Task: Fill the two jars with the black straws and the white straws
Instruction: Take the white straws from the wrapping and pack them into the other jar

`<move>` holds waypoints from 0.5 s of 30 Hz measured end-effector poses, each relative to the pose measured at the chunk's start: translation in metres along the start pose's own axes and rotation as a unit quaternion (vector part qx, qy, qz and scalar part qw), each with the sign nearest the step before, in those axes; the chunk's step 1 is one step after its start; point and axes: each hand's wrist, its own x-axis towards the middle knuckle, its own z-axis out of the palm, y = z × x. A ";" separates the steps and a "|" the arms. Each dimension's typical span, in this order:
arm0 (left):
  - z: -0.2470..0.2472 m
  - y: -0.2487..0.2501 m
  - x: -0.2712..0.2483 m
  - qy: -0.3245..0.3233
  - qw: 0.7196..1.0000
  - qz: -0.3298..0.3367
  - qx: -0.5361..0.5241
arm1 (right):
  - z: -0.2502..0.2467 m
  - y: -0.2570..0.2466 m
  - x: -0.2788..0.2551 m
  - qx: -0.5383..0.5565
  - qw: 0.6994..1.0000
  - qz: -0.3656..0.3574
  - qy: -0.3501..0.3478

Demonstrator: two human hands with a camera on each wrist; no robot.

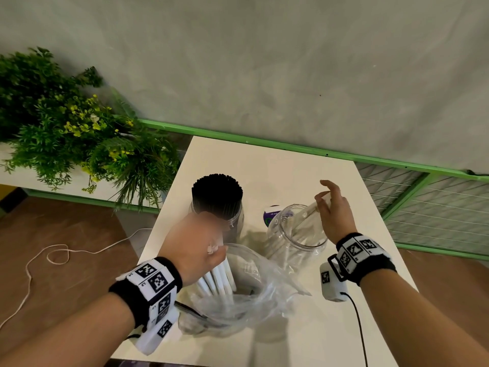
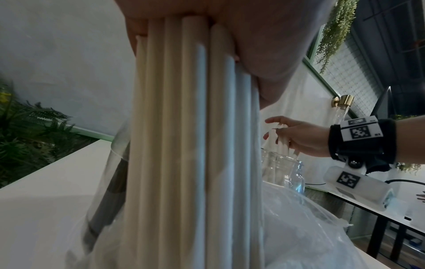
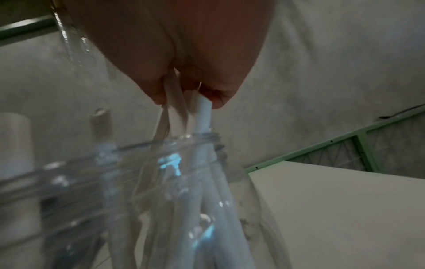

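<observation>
Two clear plastic jars on one white table (image 1: 304,165): the far jar (image 1: 229,215) packed with thin black straws (image 1: 217,193); the near jar (image 1: 296,234), tilted, part-filled with white paper straws (image 1: 300,235). One crumpled clear plastic bag (image 1: 251,295) in front, holding more white straws. Left hand (image 1: 194,246): grip curled round a bundle of about seven white straws (image 2: 190,127) standing in the bag. Right hand (image 1: 334,210): grip pinching a few white straws (image 3: 202,112) at the near jar's mouth
</observation>
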 end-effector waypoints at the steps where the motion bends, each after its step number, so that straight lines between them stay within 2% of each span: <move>1: 0.000 0.000 0.000 0.000 1.000 -0.001 0.000 | 0.000 -0.002 -0.001 0.021 1.000 0.008 0.014; 5: 0.000 0.000 -0.001 -0.004 1.000 -0.005 0.001 | -0.001 -0.011 -0.011 0.113 0.986 0.037 0.120; 12: -0.001 0.001 -0.003 -0.007 1.000 -0.008 0.002 | 0.004 0.001 -0.023 0.183 0.970 0.080 0.135; 15: -0.001 0.001 -0.004 -0.007 1.000 -0.007 -0.001 | -0.002 0.010 -0.023 0.142 0.981 0.069 0.117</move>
